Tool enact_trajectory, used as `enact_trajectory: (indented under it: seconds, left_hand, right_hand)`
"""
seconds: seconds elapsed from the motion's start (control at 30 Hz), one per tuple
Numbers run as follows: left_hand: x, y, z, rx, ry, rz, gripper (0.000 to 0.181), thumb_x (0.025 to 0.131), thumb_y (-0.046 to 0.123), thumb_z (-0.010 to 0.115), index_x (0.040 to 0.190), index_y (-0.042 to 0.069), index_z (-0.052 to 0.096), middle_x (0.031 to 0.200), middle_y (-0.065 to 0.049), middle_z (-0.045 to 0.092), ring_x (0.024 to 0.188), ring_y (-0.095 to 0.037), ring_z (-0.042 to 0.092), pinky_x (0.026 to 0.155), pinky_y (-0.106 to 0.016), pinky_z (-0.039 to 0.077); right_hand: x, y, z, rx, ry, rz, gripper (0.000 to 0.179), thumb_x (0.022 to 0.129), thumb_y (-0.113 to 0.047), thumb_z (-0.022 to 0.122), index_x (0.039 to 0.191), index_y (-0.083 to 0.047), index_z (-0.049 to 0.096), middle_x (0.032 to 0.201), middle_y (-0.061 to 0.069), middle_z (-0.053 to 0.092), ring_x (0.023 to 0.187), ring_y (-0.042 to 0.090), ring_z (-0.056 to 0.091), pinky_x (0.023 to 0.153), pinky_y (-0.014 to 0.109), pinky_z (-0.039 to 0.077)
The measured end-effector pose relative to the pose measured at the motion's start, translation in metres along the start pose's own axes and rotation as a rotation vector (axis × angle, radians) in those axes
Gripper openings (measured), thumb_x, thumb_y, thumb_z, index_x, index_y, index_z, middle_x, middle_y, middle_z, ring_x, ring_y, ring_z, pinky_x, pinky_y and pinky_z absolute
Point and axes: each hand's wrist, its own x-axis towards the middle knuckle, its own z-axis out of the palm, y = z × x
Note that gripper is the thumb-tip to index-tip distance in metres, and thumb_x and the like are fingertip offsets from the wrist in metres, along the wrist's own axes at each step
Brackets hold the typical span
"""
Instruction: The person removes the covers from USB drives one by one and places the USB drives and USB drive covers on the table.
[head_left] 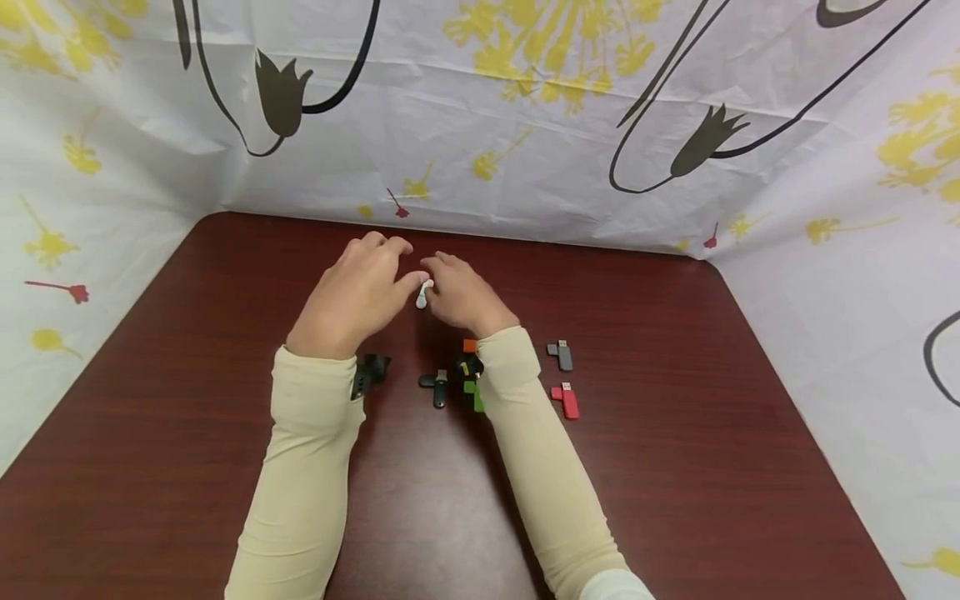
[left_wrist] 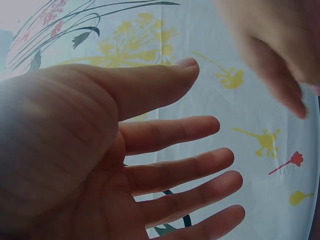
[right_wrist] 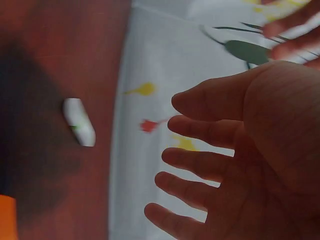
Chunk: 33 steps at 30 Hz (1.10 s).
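My left hand (head_left: 356, 292) hovers over the far part of the table with its fingers spread and nothing in them; the left wrist view shows its open palm. Close by on the right, my right hand (head_left: 467, 296) is also held above the table, fingers extended and apart in the right wrist view. Between and below the two hands lies a small white stick (head_left: 422, 298), which looks like a USB flash drive; my hands partly cover it in the head view. The right wrist view shows this white stick (right_wrist: 80, 122) blurred, apart from the fingers.
Nearer me lie a black USB flash drive (head_left: 439, 393), a green one (head_left: 478, 402) and an orange piece (head_left: 469, 345), the last two partly behind my right forearm. To the right are a grey flash drive (head_left: 564, 358) and a red one (head_left: 570, 403). Patterned white cloth (head_left: 525, 192) borders the table.
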Motion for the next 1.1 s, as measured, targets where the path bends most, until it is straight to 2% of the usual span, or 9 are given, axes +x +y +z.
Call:
enact_trajectory:
  seconds: [0.13,0.27,0.4,0.57,0.73,0.83,0.97,1.1]
  left_hand:
    - [0.000,0.001,0.001,0.010,0.000,0.002,0.050,0.113,0.031,0.058,0.153,0.003,0.055,0.153,-0.023,0.052,0.147,-0.043,0.045,0.112,-0.064,0.048]
    - [0.000,0.002,0.000,0.014,-0.002,-0.002,0.050,0.113,0.031,0.057,0.154,0.004,0.055,0.154,-0.022,0.052,0.149,-0.043,0.043,0.113,-0.064,0.047]
    - [-0.001,0.003,-0.001,0.009,-0.013,-0.010,0.050,0.113,0.031,0.056,0.155,0.005,0.054,0.155,-0.022,0.051,0.149,-0.043,0.043,0.113,-0.065,0.047]
    - [-0.002,0.003,-0.001,0.009,-0.016,-0.012,0.049,0.113,0.031,0.056,0.154,0.004,0.055,0.154,-0.021,0.051,0.148,-0.042,0.044,0.113,-0.064,0.047]
    - [-0.002,0.005,0.001,0.011,-0.027,-0.009,0.050,0.113,0.032,0.057,0.154,0.004,0.055,0.155,-0.021,0.051,0.149,-0.042,0.044,0.113,-0.062,0.048]
    - [-0.002,0.006,0.001,0.015,-0.029,-0.006,0.050,0.113,0.032,0.057,0.153,0.003,0.055,0.155,-0.021,0.051,0.149,-0.042,0.044,0.113,-0.062,0.048]
    - [-0.003,0.005,0.000,0.021,-0.029,-0.011,0.050,0.113,0.032,0.056,0.153,0.003,0.055,0.155,-0.021,0.051,0.149,-0.042,0.043,0.113,-0.062,0.048]
    - [-0.003,0.005,0.000,0.023,-0.034,-0.017,0.051,0.113,0.033,0.056,0.153,0.003,0.055,0.156,-0.021,0.050,0.149,-0.042,0.043,0.112,-0.062,0.048]
  right_hand:
    - [0.007,0.004,0.013,-0.018,-0.120,0.036,0.055,0.113,-0.011,0.043,0.168,-0.007,0.038,0.179,0.018,0.023,0.168,0.039,0.015,0.136,0.050,0.020]
    - [0.012,0.009,0.026,-0.008,-0.200,0.049,0.062,0.112,-0.007,0.039,0.172,-0.010,0.023,0.182,0.013,0.014,0.169,0.040,0.006,0.137,0.050,0.012]
    - [0.015,0.012,0.035,0.001,-0.231,0.049,0.066,0.110,-0.005,0.038,0.173,-0.011,0.020,0.183,0.009,0.011,0.169,0.040,0.003,0.138,0.052,0.010]
    - [0.017,0.013,0.038,-0.018,-0.238,0.061,0.064,0.110,-0.005,0.038,0.173,-0.013,0.024,0.182,0.009,0.013,0.169,0.041,0.006,0.137,0.053,0.011]
    - [0.015,0.012,0.035,-0.089,-0.232,0.063,0.059,0.111,-0.008,0.042,0.169,-0.015,0.035,0.180,0.010,0.024,0.168,0.036,0.017,0.136,0.054,0.018]
    - [0.013,0.011,0.032,-0.115,-0.213,0.061,0.053,0.111,-0.009,0.044,0.164,-0.015,0.048,0.173,0.013,0.036,0.163,0.033,0.030,0.133,0.053,0.029]
    - [0.011,0.011,0.028,-0.117,-0.183,0.067,0.041,0.112,-0.012,0.047,0.149,-0.014,0.066,0.157,0.014,0.052,0.146,0.035,0.048,0.118,0.052,0.046]
    - [0.010,0.013,0.027,-0.087,-0.159,0.080,0.036,0.112,-0.015,0.051,0.141,-0.012,0.072,0.153,0.013,0.053,0.139,0.036,0.051,0.108,0.052,0.051]
